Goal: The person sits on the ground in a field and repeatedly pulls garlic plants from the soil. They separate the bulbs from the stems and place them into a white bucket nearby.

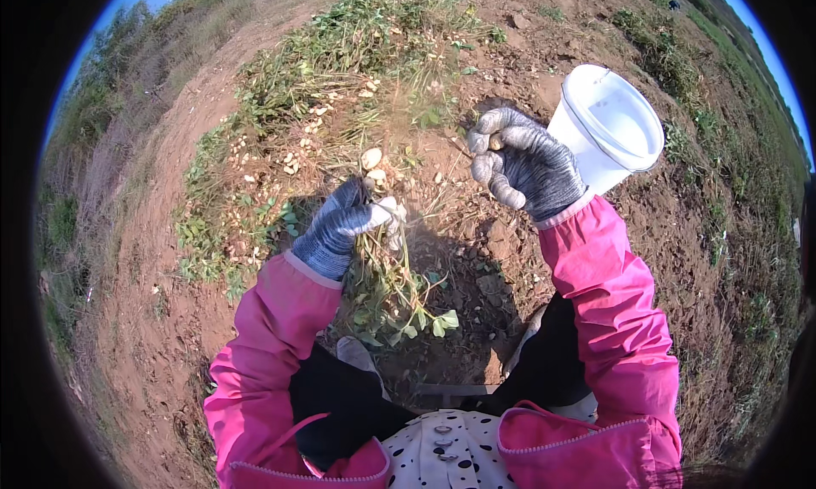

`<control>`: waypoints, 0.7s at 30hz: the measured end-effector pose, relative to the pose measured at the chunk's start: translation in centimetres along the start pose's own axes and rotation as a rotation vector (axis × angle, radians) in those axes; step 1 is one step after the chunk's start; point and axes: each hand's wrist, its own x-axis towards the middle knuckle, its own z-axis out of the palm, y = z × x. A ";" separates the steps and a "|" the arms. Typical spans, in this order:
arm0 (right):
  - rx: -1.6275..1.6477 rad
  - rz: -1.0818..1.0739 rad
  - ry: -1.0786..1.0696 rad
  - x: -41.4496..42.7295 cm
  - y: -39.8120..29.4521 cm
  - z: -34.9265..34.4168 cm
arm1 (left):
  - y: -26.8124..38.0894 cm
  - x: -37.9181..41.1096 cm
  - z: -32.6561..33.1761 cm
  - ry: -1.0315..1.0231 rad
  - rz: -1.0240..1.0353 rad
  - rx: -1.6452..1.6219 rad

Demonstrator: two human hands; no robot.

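My left hand [357, 224], in a grey knitted glove with pale fingertips, grips a peanut plant [408, 285] by its stems. Its leaves hang toward my feet, and pale peanut pods [371, 159] show just above the fingers. To the right, my right hand [526, 157], gloved the same way, is raised with curled fingers. A small tan piece, apparently a peanut pod [495, 142], shows between its thumb and fingers. Right behind that hand stands a white plastic bucket [602, 119] with its mouth uncovered; the hand hides part of its side.
A heap of pulled peanut plants [344, 62] with many pods lies on brown soil ahead and to the left. Dry grass and shrubs [108, 113] line the left; low green plants [707, 145] grow along the right. My shoes [358, 355] are close below the held plant.
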 end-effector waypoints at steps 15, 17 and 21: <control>-1.201 -0.053 -0.215 0.5 4.9 1.8 | -0.6 0.6 4.9 0.124 -0.142 0.096; -1.167 -0.063 -0.153 0.4 5.4 2.0 | -0.4 0.8 4.2 0.087 -0.184 0.118; -1.606 0.023 -0.163 0.6 4.8 3.7 | -1.3 0.4 4.7 0.141 -0.140 0.244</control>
